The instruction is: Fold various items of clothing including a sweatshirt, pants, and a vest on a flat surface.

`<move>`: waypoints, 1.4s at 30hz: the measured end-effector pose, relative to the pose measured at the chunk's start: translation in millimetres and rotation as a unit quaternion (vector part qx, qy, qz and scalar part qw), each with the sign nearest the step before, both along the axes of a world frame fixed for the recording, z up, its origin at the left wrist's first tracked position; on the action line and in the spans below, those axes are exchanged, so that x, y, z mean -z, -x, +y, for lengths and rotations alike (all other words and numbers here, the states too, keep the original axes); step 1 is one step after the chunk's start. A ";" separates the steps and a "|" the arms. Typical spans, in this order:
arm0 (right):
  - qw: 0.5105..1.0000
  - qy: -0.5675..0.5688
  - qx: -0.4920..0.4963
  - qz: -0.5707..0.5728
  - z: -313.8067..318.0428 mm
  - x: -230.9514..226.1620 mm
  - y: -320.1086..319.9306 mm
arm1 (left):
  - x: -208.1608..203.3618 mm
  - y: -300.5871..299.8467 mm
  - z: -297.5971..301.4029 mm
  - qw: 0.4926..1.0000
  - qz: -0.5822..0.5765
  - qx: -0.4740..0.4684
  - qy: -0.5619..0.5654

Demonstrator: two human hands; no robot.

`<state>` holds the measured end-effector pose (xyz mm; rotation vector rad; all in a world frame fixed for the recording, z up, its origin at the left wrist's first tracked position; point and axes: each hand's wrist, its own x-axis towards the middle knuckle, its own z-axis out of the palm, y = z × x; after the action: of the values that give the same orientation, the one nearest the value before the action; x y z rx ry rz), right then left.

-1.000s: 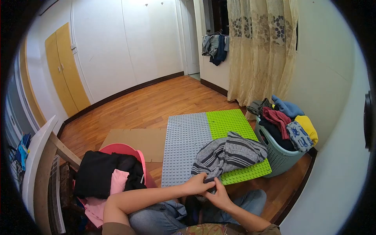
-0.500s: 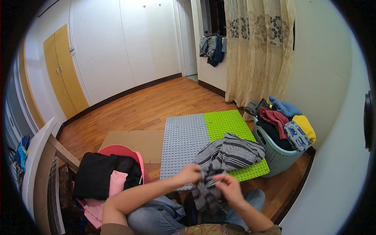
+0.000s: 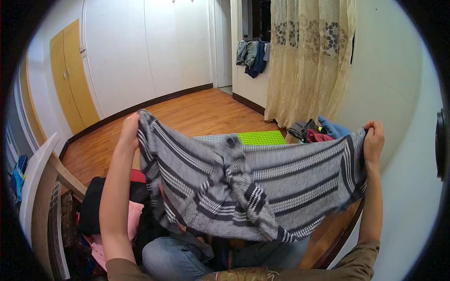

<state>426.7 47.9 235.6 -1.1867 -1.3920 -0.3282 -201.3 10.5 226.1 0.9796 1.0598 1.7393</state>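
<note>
A grey knit garment [image 3: 300, 175] with black and white stripes is stretched wide in the air in front of me. My left hand [image 3: 131, 129] is closed around its upper left corner. At the upper right corner, my right hand [image 3: 374, 142] grips the edge. The middle of the cloth sags in a bunched, twisted fold, blurred by motion. Whether it is a cardigan or a shawl I cannot tell. Behind it, the grey and green studded play mat [image 3: 261, 137] is mostly hidden; only its far edge shows.
On the left, folded black clothes [image 3: 91, 206] and a pink cloth [image 3: 134, 220] lie in a mostly hidden pink tub. Heaped clothes [image 3: 323, 131] top a basket behind the garment's right side. A white-edged wooden piece of furniture [image 3: 40, 178] stands far left. A beige curtain [image 3: 311, 70] hangs beyond.
Both hands have risen and moved far apart, left hand leftward and right hand rightward. The striped garment, bunched over the mat and lap before, is now spread open between them.
</note>
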 end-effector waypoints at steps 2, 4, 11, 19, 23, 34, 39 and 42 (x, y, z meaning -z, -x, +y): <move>0.988 -0.054 0.107 -0.098 13.1 3.0 -6.9 | 3.2 32.0 4.8 0.992 0.084 -0.091 -0.040; 0.989 0.022 0.117 -0.090 42.4 22.9 -23.1 | 19.6 46.1 15.8 0.821 0.481 -0.307 -0.019; 0.951 0.150 0.025 -0.268 59.9 144.1 9.8 | 127.8 -33.4 26.6 0.653 0.709 -0.260 0.062; 0.849 0.296 -0.327 -0.290 -21.0 212.7 129.4 | 192.6 -137.4 -37.3 0.693 0.666 0.275 -0.019; 0.879 0.233 -0.299 -0.289 -30.0 226.9 157.8 | 205.0 -144.0 -48.9 0.692 0.699 0.150 -0.095; 0.849 0.301 -0.424 -0.095 -64.4 177.5 153.7 | 195.6 -137.9 -43.3 0.910 0.242 0.324 0.085; 0.718 0.402 -0.562 0.089 -41.5 102.3 139.1 | 143.5 -111.5 -36.7 0.853 0.226 0.460 0.096; 0.660 0.490 -0.505 0.264 39.4 134.1 141.0 | 178.8 -93.5 10.3 0.869 0.121 0.368 0.307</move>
<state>285.7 87.3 101.5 -0.9341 -1.4491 1.6336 -107.8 20.8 47.4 1.0047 1.0915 0.6035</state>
